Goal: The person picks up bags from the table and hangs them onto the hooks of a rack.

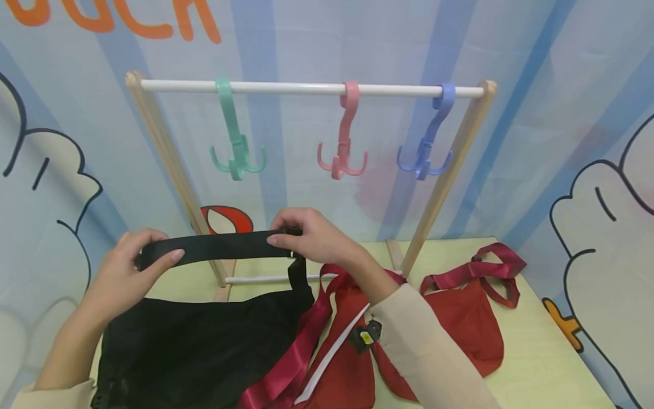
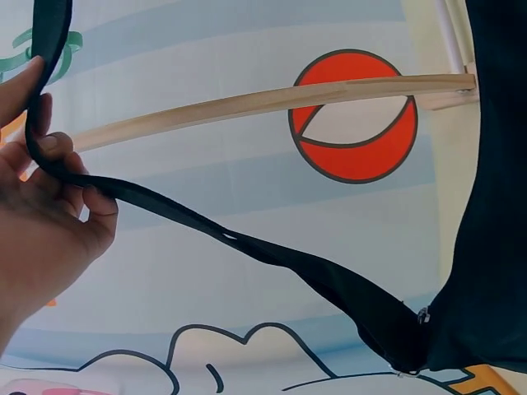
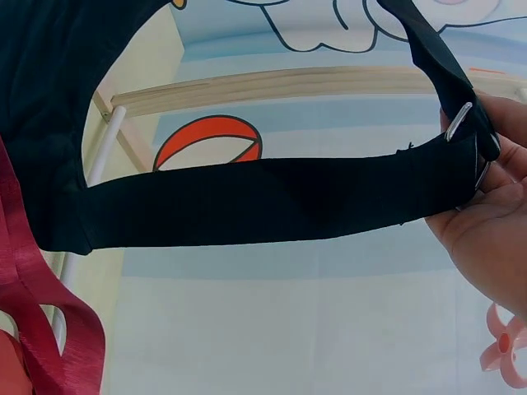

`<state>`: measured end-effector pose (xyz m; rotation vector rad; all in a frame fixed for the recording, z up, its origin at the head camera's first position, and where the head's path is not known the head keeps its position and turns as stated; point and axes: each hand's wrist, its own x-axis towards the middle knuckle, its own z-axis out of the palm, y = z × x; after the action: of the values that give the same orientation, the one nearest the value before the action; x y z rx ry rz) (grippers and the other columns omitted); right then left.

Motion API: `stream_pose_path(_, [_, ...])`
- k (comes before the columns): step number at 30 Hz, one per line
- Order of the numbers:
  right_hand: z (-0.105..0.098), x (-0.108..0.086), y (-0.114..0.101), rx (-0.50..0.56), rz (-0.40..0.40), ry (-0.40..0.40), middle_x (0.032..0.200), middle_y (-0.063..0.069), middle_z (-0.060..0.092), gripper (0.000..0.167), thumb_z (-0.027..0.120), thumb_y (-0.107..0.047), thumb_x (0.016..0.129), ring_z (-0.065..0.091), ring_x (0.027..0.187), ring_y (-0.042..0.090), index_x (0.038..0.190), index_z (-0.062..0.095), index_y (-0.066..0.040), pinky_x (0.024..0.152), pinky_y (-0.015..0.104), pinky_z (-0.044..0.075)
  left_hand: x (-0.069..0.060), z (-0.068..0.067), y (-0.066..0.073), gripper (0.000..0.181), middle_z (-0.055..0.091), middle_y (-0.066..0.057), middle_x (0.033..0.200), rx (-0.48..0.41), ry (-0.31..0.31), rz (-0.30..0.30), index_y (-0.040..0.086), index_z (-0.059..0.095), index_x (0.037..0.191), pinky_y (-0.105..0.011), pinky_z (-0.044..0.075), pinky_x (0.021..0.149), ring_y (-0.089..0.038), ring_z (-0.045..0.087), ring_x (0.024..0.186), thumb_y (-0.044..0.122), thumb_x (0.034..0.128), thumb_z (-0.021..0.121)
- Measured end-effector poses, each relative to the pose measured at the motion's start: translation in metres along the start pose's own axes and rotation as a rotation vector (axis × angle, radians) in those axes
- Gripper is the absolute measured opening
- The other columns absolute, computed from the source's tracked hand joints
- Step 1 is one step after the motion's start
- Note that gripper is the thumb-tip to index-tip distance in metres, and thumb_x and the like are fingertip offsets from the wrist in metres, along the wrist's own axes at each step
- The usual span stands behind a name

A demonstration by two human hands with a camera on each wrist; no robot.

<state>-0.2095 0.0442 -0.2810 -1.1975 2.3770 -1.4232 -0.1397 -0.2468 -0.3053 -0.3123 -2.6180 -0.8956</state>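
Observation:
A black bag (image 1: 204,335) with a wide black strap (image 1: 219,245) lies at the front left of the table. My left hand (image 1: 125,275) pinches the strap's left part between thumb and fingers, and my right hand (image 1: 314,236) grips it near a metal buckle (image 3: 459,122). Between the hands the strap runs nearly level, raised above the bag. In the left wrist view, the strap (image 2: 272,251) slants from the left hand (image 2: 53,197) down to the bag's corner. The right wrist view shows the right hand (image 3: 490,202) holding the strap at the buckle.
Behind the hands stands a wooden rack with a white bar (image 1: 291,88). From it hang a green hook (image 1: 237,147), a pink hook (image 1: 344,142) and a blue hook (image 1: 429,139). Red bags (image 1: 342,335) with crimson straps (image 1: 503,267) lie at the centre and right.

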Motion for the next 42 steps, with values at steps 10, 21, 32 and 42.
stream_pose_path(10, [-0.007,0.001,-0.003,-0.002,0.000,0.023,0.076,0.002,0.057,0.004,0.061,-0.007,0.086,0.051,0.069,0.014,0.087,0.062,-0.004,0.068,0.025,0.044,0.004,-0.003,0.008,0.028,0.047,-0.012,0.096,-0.020,-0.010,-0.017,0.002,0.055,0.102,-0.034,0.032,0.060,-0.020,0.036,0.081,0.026,0.0878,0.061])
stream_pose_path(21, [-0.011,0.005,-0.009,-0.014,0.034,0.066,0.075,0.002,0.056,0.004,0.061,-0.009,0.086,0.050,0.068,0.015,0.085,0.062,-0.005,0.065,0.026,0.043,0.009,-0.006,0.015,0.028,0.046,-0.014,0.094,-0.018,0.019,-0.028,0.002,0.054,0.102,-0.037,0.031,0.060,-0.022,0.037,0.078,0.025,0.0890,0.060])
stream_pose_path(32, [-0.016,0.009,-0.012,-0.006,0.031,0.110,0.075,0.003,0.055,0.004,0.061,-0.007,0.086,0.049,0.070,0.016,0.087,0.062,-0.003,0.066,0.027,0.042,0.018,-0.015,0.024,0.029,0.046,-0.015,0.091,0.008,0.028,-0.014,0.001,0.053,0.105,-0.037,0.030,0.058,-0.024,0.037,0.075,0.025,0.0897,0.059])
stream_pose_path(42, [-0.022,0.011,-0.019,0.021,0.029,0.138,0.067,0.004,0.051,0.004,0.061,-0.008,0.087,0.046,0.062,0.016,0.086,0.061,-0.004,0.063,0.028,0.040,0.023,-0.021,0.033,0.029,0.048,-0.015,0.092,-0.001,0.041,0.003,0.000,0.053,0.104,-0.037,0.029,0.061,-0.023,0.037,0.077,0.025,0.0902,0.058])
